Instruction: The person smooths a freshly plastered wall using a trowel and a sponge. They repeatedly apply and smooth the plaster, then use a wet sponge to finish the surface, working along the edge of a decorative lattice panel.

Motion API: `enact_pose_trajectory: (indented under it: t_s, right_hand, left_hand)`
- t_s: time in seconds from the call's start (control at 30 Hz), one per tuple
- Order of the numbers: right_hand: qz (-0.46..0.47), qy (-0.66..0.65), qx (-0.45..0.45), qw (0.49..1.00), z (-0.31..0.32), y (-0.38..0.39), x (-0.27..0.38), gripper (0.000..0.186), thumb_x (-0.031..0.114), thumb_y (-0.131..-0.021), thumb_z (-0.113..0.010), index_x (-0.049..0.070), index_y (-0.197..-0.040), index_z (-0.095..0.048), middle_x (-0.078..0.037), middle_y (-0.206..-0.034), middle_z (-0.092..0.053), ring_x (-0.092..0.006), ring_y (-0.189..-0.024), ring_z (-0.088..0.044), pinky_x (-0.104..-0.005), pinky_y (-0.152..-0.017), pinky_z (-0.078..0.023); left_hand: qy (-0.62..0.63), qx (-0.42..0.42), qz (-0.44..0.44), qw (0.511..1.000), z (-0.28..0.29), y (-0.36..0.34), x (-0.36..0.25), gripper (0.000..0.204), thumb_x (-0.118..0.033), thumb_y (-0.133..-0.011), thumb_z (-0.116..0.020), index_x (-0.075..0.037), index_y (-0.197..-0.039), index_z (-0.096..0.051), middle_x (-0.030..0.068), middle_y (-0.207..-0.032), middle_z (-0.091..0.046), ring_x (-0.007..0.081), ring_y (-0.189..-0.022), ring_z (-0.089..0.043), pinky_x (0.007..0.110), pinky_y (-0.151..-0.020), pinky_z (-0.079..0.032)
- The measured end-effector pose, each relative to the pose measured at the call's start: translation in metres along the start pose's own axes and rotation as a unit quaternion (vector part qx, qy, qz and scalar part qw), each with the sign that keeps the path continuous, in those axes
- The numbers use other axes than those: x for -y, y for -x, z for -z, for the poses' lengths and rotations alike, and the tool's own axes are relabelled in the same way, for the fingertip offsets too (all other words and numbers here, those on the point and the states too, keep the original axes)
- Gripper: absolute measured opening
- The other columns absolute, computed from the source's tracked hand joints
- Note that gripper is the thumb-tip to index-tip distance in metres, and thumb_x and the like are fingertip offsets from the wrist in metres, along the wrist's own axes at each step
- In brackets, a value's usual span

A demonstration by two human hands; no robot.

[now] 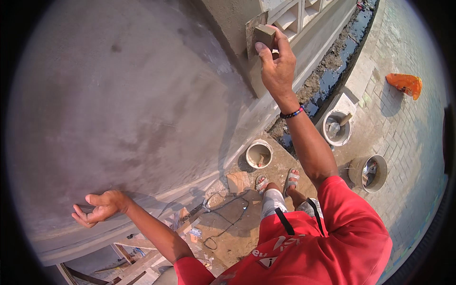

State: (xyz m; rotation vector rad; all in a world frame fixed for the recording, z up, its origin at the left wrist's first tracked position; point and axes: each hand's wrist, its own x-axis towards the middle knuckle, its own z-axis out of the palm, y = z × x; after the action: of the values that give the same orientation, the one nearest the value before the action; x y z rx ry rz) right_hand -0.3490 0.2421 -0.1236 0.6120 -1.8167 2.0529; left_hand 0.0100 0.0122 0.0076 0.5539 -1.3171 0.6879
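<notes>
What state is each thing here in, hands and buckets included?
Right hand: gripping a plastering float, pressed flat to the wall corner.
Left hand: open, empty, resting against the grey wall.
White bucket: upright, nearly empty.
Second white bucket: upright, tools inside.
Grey bucket: tipped on its side.

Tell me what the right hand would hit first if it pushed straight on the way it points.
Most likely the grey plastered wall: the right hand already presses a wooden float flat against it, though depth is hard to judge here.

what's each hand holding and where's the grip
The right hand grips a float by its block handle, pressed to the wall. The left hand holds nothing; it rests open against the wall.
</notes>
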Motion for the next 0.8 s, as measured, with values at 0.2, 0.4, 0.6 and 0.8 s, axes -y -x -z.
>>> enact_pose_trajectory:
  t_s: [0.2, 0.4, 0.6, 0.8]
  right_hand:
    - [-0.055, 0.125, 0.065, 0.988, 0.017, 0.118, -0.115, 0.044, 0.005, -0.087, -0.062, 0.005, -0.130, -0.053, -0.019, -0.104, -0.058, -0.0383, -0.099, -0.055, -0.0448, -0.089, -0.045]
    - [-0.255, 0.195, 0.119, 0.939, 0.114, 0.226, -0.180, 0.043, 0.009, -0.088, -0.060, 0.000, -0.130, -0.053, -0.026, -0.120, -0.062, -0.0413, -0.111, -0.061, -0.0450, -0.097, -0.046]
    - [-0.461, 0.254, 0.271, 0.806, 0.191, 0.319, -0.181, 0.055, 0.010, -0.079, -0.070, 0.006, -0.132, -0.056, -0.026, -0.110, -0.068, -0.0395, -0.103, -0.067, -0.0452, -0.090, -0.052]
    - [-0.406, 0.273, 0.493, 0.719, 0.150, 0.405, -0.221, 0.036, 0.017, -0.084, -0.065, 0.006, -0.118, -0.063, -0.028, -0.100, -0.069, -0.0440, -0.098, -0.066, -0.0500, -0.086, -0.052]
  left_hand:
    - [0.002, -0.008, 0.011, 1.000, -0.006, -0.001, 0.000, 0.039, -0.019, -0.088, -0.060, 0.004, -0.120, -0.056, 0.0214, -0.135, -0.044, 0.0327, -0.132, -0.037, 0.050, -0.107, -0.033]
    - [0.006, -0.009, 0.009, 1.000, -0.010, -0.002, 0.003, 0.042, -0.022, -0.086, -0.059, 0.002, -0.120, -0.055, 0.0222, -0.135, -0.041, 0.0335, -0.131, -0.037, 0.052, -0.106, -0.034]
    - [0.010, -0.006, 0.023, 1.000, -0.002, -0.003, 0.010, 0.044, -0.021, -0.081, -0.061, 0.001, -0.119, -0.056, 0.0210, -0.132, -0.042, 0.0321, -0.128, -0.038, 0.051, -0.107, -0.033]
    - [0.052, 0.015, 0.092, 0.994, 0.012, 0.001, -0.014, 0.047, -0.015, -0.084, -0.064, 0.000, -0.127, -0.053, 0.0169, -0.133, -0.043, 0.0277, -0.128, -0.039, 0.046, -0.108, -0.032]
